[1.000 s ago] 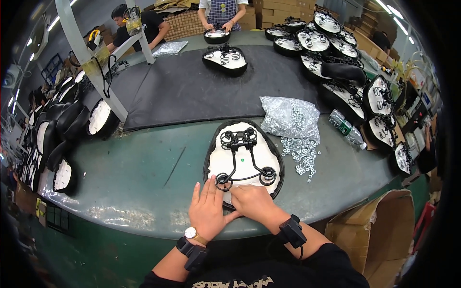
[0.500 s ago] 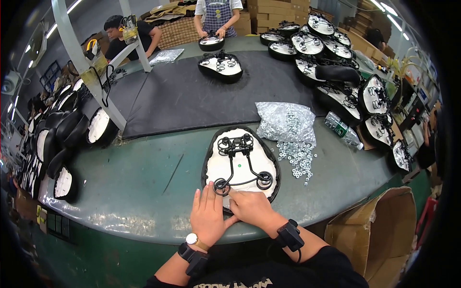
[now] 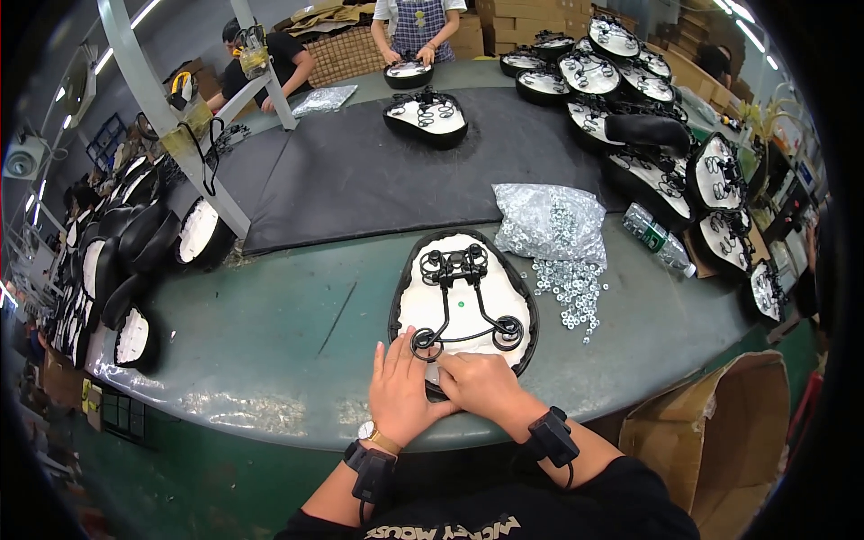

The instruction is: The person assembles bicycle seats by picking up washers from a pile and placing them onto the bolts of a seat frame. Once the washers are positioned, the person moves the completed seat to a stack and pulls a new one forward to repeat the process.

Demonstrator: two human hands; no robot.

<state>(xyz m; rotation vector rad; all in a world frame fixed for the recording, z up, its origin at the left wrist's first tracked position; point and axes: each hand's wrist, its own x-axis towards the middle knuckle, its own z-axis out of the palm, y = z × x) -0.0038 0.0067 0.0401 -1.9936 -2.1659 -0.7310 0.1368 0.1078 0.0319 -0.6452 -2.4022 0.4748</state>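
Observation:
A bicycle saddle (image 3: 468, 310) lies upside down before me on the green bench, its white underside up and its black cover wrapped around the edge. A black wire spring frame (image 3: 447, 310) sits on it, with coils at both ends. Across the saddle's near left edge my left hand (image 3: 399, 391) lies with fingers stretched out, their tips beside the near left coil (image 3: 426, 344). My right hand (image 3: 481, 385) is closed, thumb and fingers pinched at the same coil; whatever they hold is hidden. Both hands touch the saddle's near end.
Right of the saddle stands a plastic bag of nuts (image 3: 551, 225), with loose nuts (image 3: 576, 292) spilled before it. A plastic bottle (image 3: 659, 239) and piled saddles (image 3: 648, 180) lie beyond. An open carton (image 3: 711, 432) stands at the lower right. A metal post (image 3: 184, 144) rises at left.
The view has shifted slightly, moving the scene a little right and up. My hands keep nearly the same place on the saddle. The person at the far left has lowered their head.

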